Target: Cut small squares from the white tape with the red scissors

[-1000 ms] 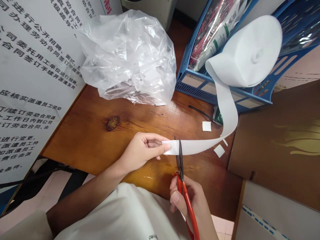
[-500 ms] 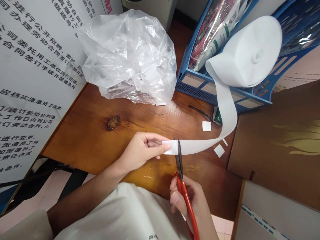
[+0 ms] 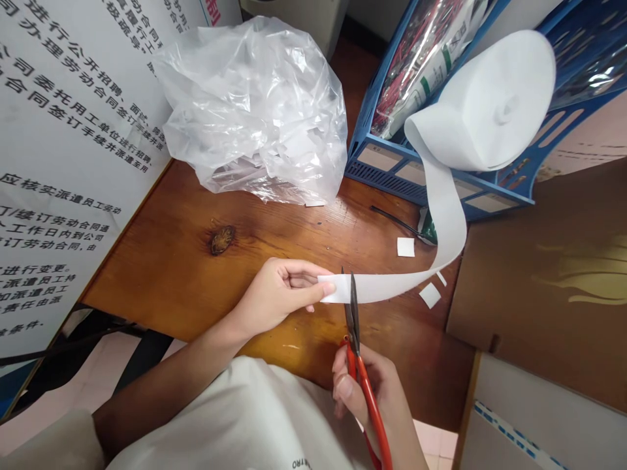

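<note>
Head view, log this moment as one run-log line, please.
left hand: pinching end of white strip | right hand: gripping red-handled scissors, blades across strip | white roll: at blue rack | white squares: on table

Soft, moderate indoor light on my wooden tabletop (image 3: 284, 235)
White glints streak the plastic bag (image 3: 259, 111), the corner behind it (image 3: 367, 39) sinks into shadow, and my left hand (image 3: 281, 294) looks fairly clear, while the wide view stretches the printed board (image 3: 63, 150) towards the edge
</note>
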A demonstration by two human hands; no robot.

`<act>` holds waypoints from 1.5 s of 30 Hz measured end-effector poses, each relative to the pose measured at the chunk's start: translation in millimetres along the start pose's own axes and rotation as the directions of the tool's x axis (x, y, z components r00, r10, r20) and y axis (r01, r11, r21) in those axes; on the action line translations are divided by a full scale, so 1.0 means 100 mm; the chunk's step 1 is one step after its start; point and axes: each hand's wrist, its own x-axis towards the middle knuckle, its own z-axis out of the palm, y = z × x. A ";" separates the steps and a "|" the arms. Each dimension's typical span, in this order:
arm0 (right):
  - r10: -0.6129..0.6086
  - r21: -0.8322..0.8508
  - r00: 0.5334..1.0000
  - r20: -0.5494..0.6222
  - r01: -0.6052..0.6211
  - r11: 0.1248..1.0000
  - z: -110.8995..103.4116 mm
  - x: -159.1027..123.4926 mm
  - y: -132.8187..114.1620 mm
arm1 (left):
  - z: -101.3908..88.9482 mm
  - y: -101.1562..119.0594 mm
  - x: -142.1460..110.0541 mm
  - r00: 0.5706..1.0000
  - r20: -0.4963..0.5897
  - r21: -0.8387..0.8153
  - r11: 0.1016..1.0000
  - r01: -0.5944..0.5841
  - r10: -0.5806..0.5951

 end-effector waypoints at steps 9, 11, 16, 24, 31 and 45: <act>0.013 0.000 1.000 0.026 -0.013 1.000 -0.03 0.01 0.03 | 0.00 0.00 -0.01 1.000 0.012 0.001 1.000 0.009 -0.009; 0.010 0.010 1.000 0.030 -0.010 1.000 -0.02 0.01 0.02 | 0.00 0.00 -0.01 1.000 0.013 0.002 1.000 0.009 -0.009; 0.061 0.026 0.998 0.020 -0.062 0.998 0.01 0.03 -0.04 | 0.00 0.00 0.00 1.000 0.013 0.026 1.000 0.014 -0.015; 0.116 0.050 0.993 0.002 -0.116 0.992 0.02 0.04 -0.03 | -0.03 -0.01 0.00 1.000 0.015 0.039 0.999 0.017 -0.018; 0.125 0.058 0.992 0.029 -0.127 0.990 0.01 0.07 0.02 | -0.03 0.01 0.00 0.999 0.015 0.058 0.998 0.029 -0.030; 0.190 0.126 0.980 0.057 -0.196 0.972 0.01 0.08 0.08 | -0.03 0.04 0.00 0.998 0.021 0.033 0.997 0.063 -0.064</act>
